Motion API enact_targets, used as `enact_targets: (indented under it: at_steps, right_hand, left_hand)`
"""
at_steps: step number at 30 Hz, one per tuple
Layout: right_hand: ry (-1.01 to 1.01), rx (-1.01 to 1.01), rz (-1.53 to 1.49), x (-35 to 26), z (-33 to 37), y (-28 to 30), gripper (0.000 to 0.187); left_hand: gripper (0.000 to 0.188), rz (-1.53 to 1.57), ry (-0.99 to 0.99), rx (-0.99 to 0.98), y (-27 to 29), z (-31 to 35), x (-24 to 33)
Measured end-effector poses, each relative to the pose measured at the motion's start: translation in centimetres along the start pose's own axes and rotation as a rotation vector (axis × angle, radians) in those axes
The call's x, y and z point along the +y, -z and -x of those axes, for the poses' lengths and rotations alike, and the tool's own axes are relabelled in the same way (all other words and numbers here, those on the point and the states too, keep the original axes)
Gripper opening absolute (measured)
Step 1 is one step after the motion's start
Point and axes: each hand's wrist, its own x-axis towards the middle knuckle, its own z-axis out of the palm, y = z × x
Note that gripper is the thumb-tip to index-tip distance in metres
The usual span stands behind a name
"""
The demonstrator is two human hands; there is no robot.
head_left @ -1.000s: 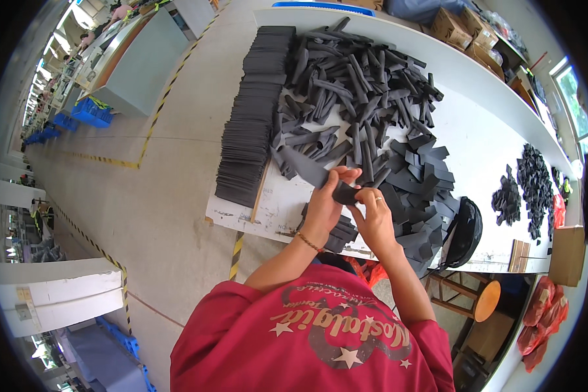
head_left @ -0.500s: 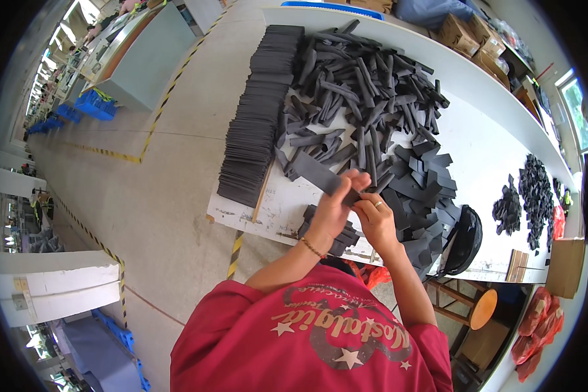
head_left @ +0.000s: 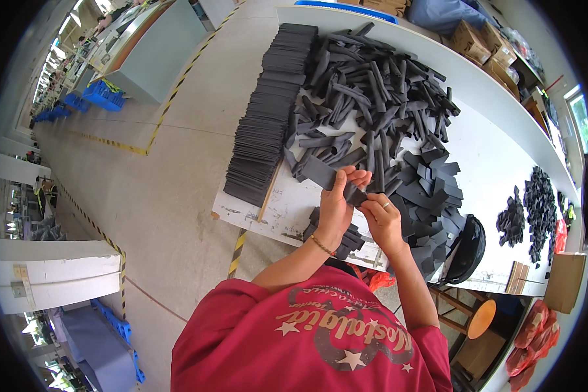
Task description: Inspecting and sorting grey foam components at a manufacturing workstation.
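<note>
Above the near edge of the white table, a flat dark grey strip of cloth-like material slants up to the left. My left hand grips it between thumb and fingers, and its far end sticks out past the thumb. The fingertips of my right hand pinch the strip's near end, close beside the left palm. Below the left wrist lies a small heap of dark pieces, partly covered by my forearm. Flat dark pieces spread in an overlapping pile to the right of my hands.
A long row of stacked dark strips lines the left side of the white table. Curled dark strips lie heaped behind my hands. Farther right are a black bag, small dark piles and a wooden stool.
Both hands stay on the strip. Its near part now shows bent between the two hands, and the left fingers have curled closer. The whole view has shifted slightly.
</note>
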Motion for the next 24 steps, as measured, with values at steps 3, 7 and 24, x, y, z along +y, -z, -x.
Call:
enact_targets:
  at_steps: [3, 7, 24]
  right_hand:
    - [-0.011, 0.007, -0.015, 0.6, 0.0, -0.1, 0.018]
    - [-0.014, -0.008, -0.016, 0.7, -0.3, -0.2, 0.017]
    - [-0.704, 0.305, -0.638, 0.0, -0.1, -3.0, 0.016]
  left_hand:
    - [0.035, -0.036, -0.004, -0.018, 0.2, -0.1, 0.0]
    - [0.035, -0.034, -0.003, -0.017, 0.4, -0.5, 0.0]
    - [0.037, -0.107, -0.045, -0.166, -0.6, -1.9, 1.6]
